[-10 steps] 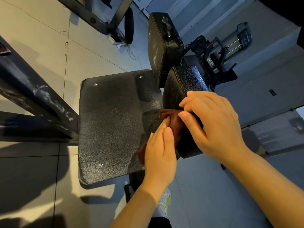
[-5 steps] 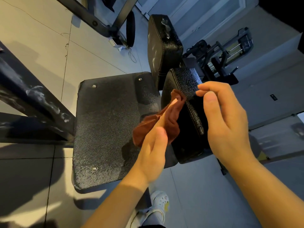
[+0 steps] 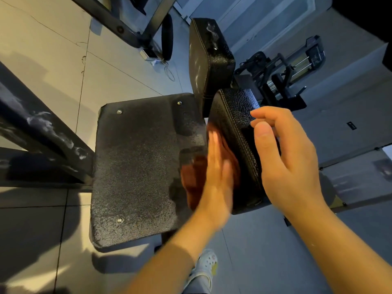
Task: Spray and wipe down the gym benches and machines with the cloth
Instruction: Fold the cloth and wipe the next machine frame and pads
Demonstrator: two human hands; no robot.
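A black padded seat cushion (image 3: 235, 128) stands on edge at the centre, next to a flat black textured plate (image 3: 137, 166) with screws at its corners. My left hand (image 3: 216, 175), blurred by motion, presses a brown cloth (image 3: 193, 179) flat against the cushion's left side with straight fingers. My right hand (image 3: 284, 162) hovers over the cushion's right side, fingers loosely curled and holding nothing. A second black pad (image 3: 207, 60) with white spray foam on top stands behind the cushion.
A dark metal frame beam (image 3: 42, 132) with white foam smears runs along the left. More gym equipment (image 3: 284, 77) stands at the back right and a machine frame (image 3: 127, 24) at the top. My shoe (image 3: 204, 266) is on the tiled floor below.
My left hand has flattened the cloth and slid it down the cushion's left side. My right hand let go of the cloth and moved off to the right.
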